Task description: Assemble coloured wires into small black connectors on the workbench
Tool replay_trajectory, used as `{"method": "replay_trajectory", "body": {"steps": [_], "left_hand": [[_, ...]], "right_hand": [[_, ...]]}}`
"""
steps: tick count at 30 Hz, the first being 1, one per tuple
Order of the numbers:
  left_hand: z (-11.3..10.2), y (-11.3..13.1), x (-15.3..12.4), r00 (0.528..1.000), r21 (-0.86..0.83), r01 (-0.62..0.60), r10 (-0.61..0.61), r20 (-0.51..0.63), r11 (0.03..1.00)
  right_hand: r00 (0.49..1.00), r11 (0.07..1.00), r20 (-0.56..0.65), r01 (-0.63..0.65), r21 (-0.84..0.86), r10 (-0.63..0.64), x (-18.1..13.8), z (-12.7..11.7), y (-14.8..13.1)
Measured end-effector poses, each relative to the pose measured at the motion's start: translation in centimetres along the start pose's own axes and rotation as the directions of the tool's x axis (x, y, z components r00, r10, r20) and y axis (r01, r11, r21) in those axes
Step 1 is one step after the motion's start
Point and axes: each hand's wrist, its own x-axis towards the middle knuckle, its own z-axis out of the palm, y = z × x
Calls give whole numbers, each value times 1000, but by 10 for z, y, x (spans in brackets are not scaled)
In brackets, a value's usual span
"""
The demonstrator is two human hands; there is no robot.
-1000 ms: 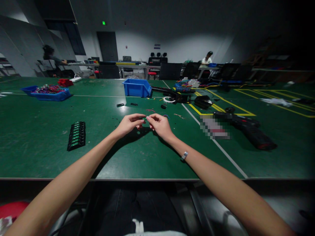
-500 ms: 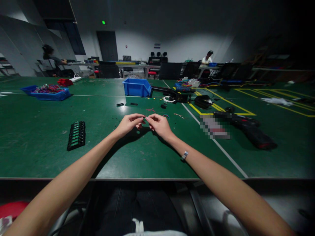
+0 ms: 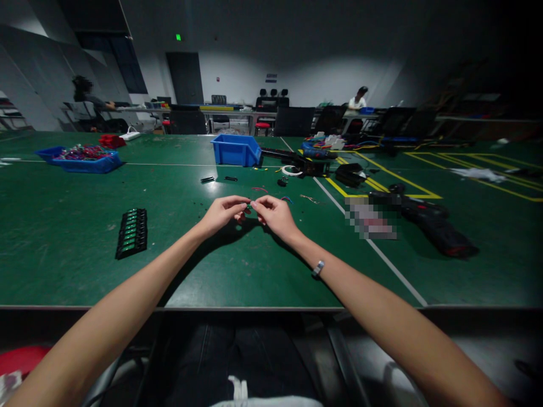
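My left hand (image 3: 223, 213) and my right hand (image 3: 275, 216) meet fingertip to fingertip just above the green table (image 3: 63, 249). Both hands are pinched shut on a tiny part (image 3: 248, 206) held between them, too small to name. Thin red and blue wires (image 3: 271, 195) lie on the table just beyond my fingers. A black tray of small green parts (image 3: 132, 233) sits to the left of my left forearm.
A blue bin (image 3: 236, 151) stands further back, a blue tray of coloured parts (image 3: 82, 159) at far left. Black tools (image 3: 428, 223) and cables lie to the right, by yellow floor-tape lines. People sit at benches in the background.
My fingertips have closed slightly together around the small part; the hands stay in the same place.
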Motion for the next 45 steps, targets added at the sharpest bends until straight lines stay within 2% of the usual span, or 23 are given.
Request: {"method": "replay_trajectory", "body": {"steps": [19, 38, 45], "left_hand": [[0, 0, 0, 1000, -22, 1, -1, 10, 1000], [3, 1, 0, 1000, 48, -9, 9, 1, 999], [3, 1, 0, 1000, 24, 1, -1, -11, 1000]], "right_hand": [[998, 998, 1, -59, 29, 59, 1, 1, 1], [1000, 999, -7, -22, 27, 22, 0, 1, 2], [999, 998, 2, -49, 31, 49, 1, 1, 3]]}}
